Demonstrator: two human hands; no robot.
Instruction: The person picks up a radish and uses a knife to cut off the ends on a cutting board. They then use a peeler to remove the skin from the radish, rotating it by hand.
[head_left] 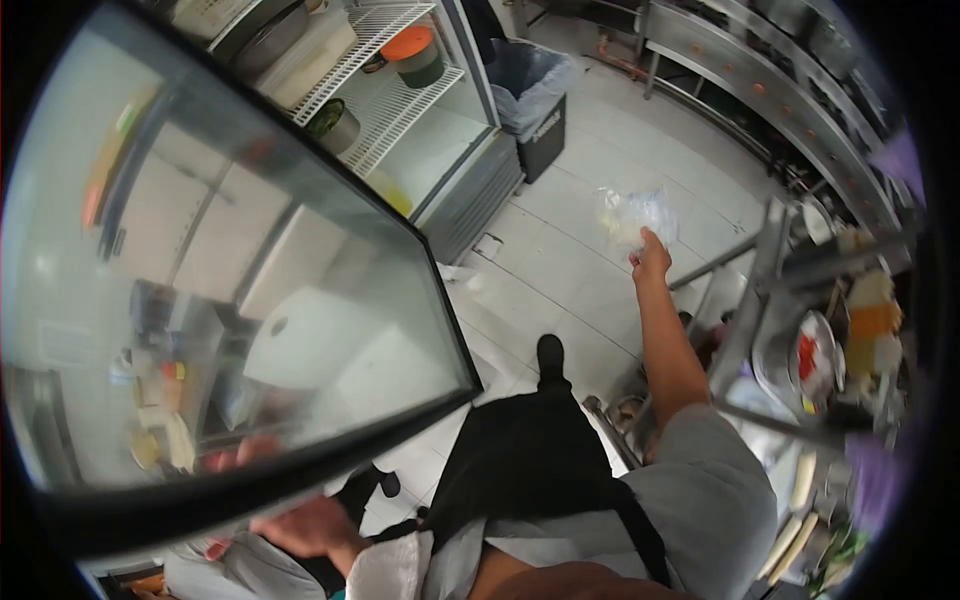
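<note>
My right hand [652,258] is stretched out ahead over the floor, its fingers closed on a crumpled clear plastic bag [637,212]. Something pale shows inside the bag, but I cannot make out what. At the lower left, my left hand [312,526] is by the black-framed edge of an open glass fridge door [350,290], blurred, with its fingers apart and partly hidden by the frame. The fridge's wire shelves [405,115] hold an orange-lidded tub [412,55], a metal pot [335,125] with greens and a pale container.
A lined dark bin [540,120] stands beside the fridge. Steel shelving [740,70] runs along the far right. On my right, a counter carries a metal bowl [815,350] with red and white food. Another person's shoe [389,485] shows below the door. White floor tiles [570,250] lie ahead.
</note>
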